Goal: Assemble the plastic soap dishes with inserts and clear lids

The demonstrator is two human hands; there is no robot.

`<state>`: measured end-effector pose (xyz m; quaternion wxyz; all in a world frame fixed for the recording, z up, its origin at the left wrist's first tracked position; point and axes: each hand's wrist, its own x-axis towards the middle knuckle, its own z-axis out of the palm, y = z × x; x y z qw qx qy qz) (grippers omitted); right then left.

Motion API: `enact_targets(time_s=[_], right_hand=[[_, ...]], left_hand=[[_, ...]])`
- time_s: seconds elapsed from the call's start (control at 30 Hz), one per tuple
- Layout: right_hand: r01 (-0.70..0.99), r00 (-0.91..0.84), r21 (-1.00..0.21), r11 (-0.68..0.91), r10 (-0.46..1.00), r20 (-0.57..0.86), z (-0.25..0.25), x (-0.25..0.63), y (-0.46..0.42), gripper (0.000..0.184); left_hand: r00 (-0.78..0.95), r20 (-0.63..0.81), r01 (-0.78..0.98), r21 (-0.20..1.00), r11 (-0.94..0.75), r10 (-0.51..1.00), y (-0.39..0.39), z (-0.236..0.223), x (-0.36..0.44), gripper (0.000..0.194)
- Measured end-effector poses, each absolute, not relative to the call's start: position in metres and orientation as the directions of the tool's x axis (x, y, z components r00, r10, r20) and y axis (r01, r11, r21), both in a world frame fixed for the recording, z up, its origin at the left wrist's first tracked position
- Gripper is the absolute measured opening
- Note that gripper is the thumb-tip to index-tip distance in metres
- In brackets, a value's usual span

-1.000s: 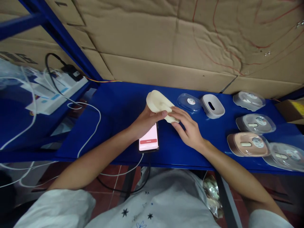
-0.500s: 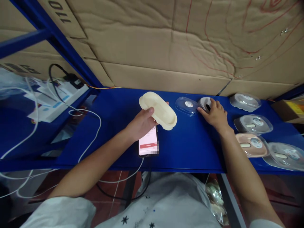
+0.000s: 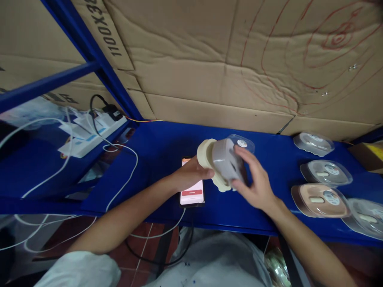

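Observation:
My left hand (image 3: 194, 173) grips a cream plastic tray (image 3: 206, 153) with a wavy rim, thumb over its near edge. In my right hand (image 3: 255, 179) is a grey-white oval box (image 3: 225, 159) with a dark slot, tilted on its side. The box's far face is turned toward the tray, right against or just above it; I cannot tell whether they touch. Behind the box lies a clear plastic lid (image 3: 247, 144) with a round label, partly hidden. Below my left hand a phone (image 3: 191, 197) with a lit screen lies on the blue shelf.
Several oval boxes under clear lids, among them a pink one (image 3: 323, 201) and a grey one (image 3: 326, 172), line the right side of the blue shelf (image 3: 161, 159). A power strip (image 3: 95, 139) with cables is at left. Cardboard (image 3: 191, 75) stands behind; a carton (image 3: 366, 155) is far right.
My right hand let go of the tray, reached right to the grey-white box, picked it up and brought it to the tray. My left hand kept the tray. The view shifted slightly.

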<state>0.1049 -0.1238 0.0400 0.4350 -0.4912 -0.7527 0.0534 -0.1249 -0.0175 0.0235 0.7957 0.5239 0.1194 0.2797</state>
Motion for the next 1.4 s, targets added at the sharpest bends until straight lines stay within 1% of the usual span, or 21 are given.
enact_targets(time_s=[0.1, 0.2, 0.27, 0.33, 0.47, 0.57, 0.67, 0.8, 0.93, 1.0, 1.1, 1.17, 1.3, 1.4], right_hand=[[0.702, -0.209, -0.437, 0.562, 0.750, 0.628, 0.037, 0.088, -0.135, 0.079], [0.700, -0.232, -0.410, 0.585, 0.729, 0.644, 0.033, 0.090, -0.135, 0.080], [0.692, -0.243, -0.419, 0.587, 0.737, 0.631, 0.031, 0.093, -0.133, 0.079], [0.687, -0.236, -0.437, 0.581, 0.747, 0.622, 0.027, 0.093, -0.132, 0.079], [0.696, -0.172, -0.488, 0.527, 0.782, 0.599, 0.020, 0.089, -0.132, 0.079], [0.694, -0.186, -0.484, 0.533, 0.782, 0.595, 0.016, 0.088, -0.132, 0.080], [0.688, -0.229, -0.447, 0.572, 0.756, 0.614, 0.012, 0.088, -0.131, 0.082], [0.688, -0.235, -0.455, 0.565, 0.767, 0.597, 0.008, 0.088, -0.131, 0.082], [0.716, -0.239, -0.419, 0.558, 0.760, 0.604, 0.002, 0.086, -0.130, 0.086], [0.716, -0.251, -0.409, 0.566, 0.755, 0.605, 0.000, 0.086, -0.131, 0.087], [0.701, -0.256, -0.433, 0.567, 0.766, 0.590, 0.000, 0.084, -0.132, 0.086], [0.707, -0.259, -0.441, 0.553, 0.782, 0.566, 0.000, 0.082, -0.132, 0.091], [0.733, -0.271, -0.434, 0.524, 0.810, 0.520, 0.001, 0.076, -0.131, 0.109], [0.721, -0.275, -0.430, 0.544, 0.794, 0.543, 0.002, 0.074, -0.130, 0.110]], left_hand=[[0.843, 0.123, -0.291, 0.923, 0.252, 0.524, -0.018, 0.026, -0.126, 0.099], [0.872, 0.125, -0.270, 0.930, 0.251, 0.474, -0.020, 0.028, -0.128, 0.100], [0.872, 0.132, -0.275, 0.928, 0.250, 0.472, -0.021, 0.027, -0.127, 0.106], [0.858, 0.135, -0.289, 0.925, 0.247, 0.495, -0.022, 0.023, -0.125, 0.117], [0.839, 0.183, -0.323, 0.925, 0.199, 0.512, -0.020, 0.016, -0.122, 0.140], [0.852, 0.178, -0.287, 0.945, 0.155, 0.492, -0.020, 0.013, -0.123, 0.144], [0.869, 0.161, -0.245, 0.962, 0.125, 0.467, -0.022, 0.012, -0.124, 0.142], [0.870, 0.157, -0.237, 0.965, 0.116, 0.468, -0.022, 0.009, -0.124, 0.131], [0.866, 0.162, -0.235, 0.967, 0.101, 0.474, -0.022, 0.009, -0.124, 0.120], [0.863, 0.161, -0.233, 0.968, 0.095, 0.480, -0.023, 0.011, -0.124, 0.118], [0.851, 0.168, -0.251, 0.962, 0.105, 0.498, -0.029, 0.015, -0.124, 0.119], [0.834, 0.164, -0.266, 0.956, 0.125, 0.526, -0.032, 0.017, -0.122, 0.118], [0.799, 0.126, -0.260, 0.954, 0.148, 0.588, -0.036, 0.021, -0.120, 0.114], [0.783, 0.135, -0.253, 0.961, 0.113, 0.607, -0.038, 0.024, -0.120, 0.110]])
